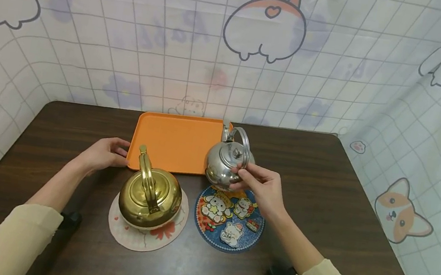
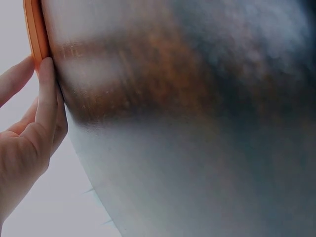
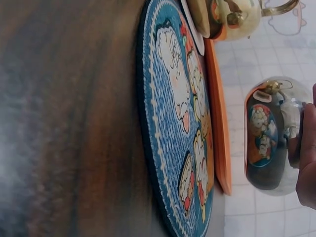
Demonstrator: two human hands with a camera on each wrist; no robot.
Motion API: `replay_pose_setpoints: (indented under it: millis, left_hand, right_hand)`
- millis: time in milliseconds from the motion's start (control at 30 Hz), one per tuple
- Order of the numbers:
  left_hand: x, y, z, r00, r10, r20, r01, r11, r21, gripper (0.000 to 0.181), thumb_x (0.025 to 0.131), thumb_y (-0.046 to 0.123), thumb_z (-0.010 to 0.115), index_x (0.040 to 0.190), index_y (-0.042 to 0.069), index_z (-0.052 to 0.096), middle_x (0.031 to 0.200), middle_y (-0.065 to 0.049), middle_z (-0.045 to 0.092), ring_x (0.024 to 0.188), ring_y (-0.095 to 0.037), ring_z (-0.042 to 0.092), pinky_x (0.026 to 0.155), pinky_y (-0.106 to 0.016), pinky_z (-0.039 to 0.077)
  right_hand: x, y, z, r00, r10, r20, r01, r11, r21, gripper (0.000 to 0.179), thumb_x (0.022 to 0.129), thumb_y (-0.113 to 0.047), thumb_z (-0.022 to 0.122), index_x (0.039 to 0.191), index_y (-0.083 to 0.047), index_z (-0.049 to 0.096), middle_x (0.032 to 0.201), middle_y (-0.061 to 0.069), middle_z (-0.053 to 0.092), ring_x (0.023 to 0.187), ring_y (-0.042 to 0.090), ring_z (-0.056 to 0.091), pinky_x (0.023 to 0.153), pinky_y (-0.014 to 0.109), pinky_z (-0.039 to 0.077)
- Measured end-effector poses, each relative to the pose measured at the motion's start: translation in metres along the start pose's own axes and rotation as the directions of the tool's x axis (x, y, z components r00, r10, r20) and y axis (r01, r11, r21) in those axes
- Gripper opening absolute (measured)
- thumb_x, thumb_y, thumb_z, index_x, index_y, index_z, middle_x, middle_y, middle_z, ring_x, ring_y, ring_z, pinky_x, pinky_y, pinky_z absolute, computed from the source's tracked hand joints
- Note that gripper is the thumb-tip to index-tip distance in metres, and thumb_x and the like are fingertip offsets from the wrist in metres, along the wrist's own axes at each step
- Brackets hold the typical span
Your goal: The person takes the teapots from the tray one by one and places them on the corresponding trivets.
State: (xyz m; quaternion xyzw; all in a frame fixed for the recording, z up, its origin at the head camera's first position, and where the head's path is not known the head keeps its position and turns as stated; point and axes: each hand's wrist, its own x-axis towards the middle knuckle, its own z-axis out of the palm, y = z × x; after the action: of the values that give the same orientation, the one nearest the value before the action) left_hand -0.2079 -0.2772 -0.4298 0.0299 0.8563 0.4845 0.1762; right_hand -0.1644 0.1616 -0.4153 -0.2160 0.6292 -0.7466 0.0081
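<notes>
In the head view, my right hand (image 1: pixel 262 188) grips the handle of a silver kettle (image 1: pixel 223 163). The right wrist view shows the kettle's base (image 3: pixel 261 143) raised off the surface, beyond the blue round placemat (image 3: pixel 173 113). At the front left corner of an orange tray (image 1: pixel 173 142), my left hand (image 1: pixel 105 154) touches the rim with its fingertips. In the left wrist view, fingers (image 2: pixel 47 94) rest against the tray's edge (image 2: pixel 37 29). A gold kettle (image 1: pixel 150 198) with its handle up stands on a pink and white round placemat (image 1: pixel 128 235).
A dark brown wooden table (image 1: pixel 316 179) carries everything. Behind and beside it hangs a white tiled-pattern sheet (image 1: pixel 189 58) with cartoon corgis. The two placemats lie side by side in front of the tray.
</notes>
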Motion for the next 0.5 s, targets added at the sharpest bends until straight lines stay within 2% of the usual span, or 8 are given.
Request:
replay_pose_setpoints:
  millis: [167, 500]
  left_hand:
    - [0.000, 0.001, 0.001, 1.000, -0.003, 0.000, 0.003, 1.000, 0.003, 0.067, 0.097, 0.006, 0.069, 0.152, -0.012, 0.034, 0.128, -0.031, 0.054, 0.103, -0.033, 0.061, 0.088, -0.041, 0.053]
    - [-0.001, 0.001, 0.001, 1.000, 0.004, -0.002, -0.004, 1.000, 0.020, 0.067, 0.097, 0.007, 0.069, 0.151, -0.013, 0.034, 0.127, -0.031, 0.054, 0.103, -0.032, 0.060, 0.088, -0.041, 0.052]
  right_hand:
    - [-0.008, -0.003, -0.002, 1.000, 0.009, -0.006, -0.009, 1.000, -0.020, 0.031, 0.102, -0.003, 0.063, 0.121, 0.021, 0.063, 0.105, 0.025, 0.073, 0.074, 0.022, 0.075, 0.075, 0.042, 0.060]
    - [-0.023, -0.005, -0.001, 1.000, -0.001, -0.006, 0.000, 1.000, -0.031, 0.028, 0.102, 0.000, 0.062, 0.120, 0.021, 0.063, 0.105, 0.029, 0.072, 0.069, 0.024, 0.074, 0.079, 0.042, 0.059]
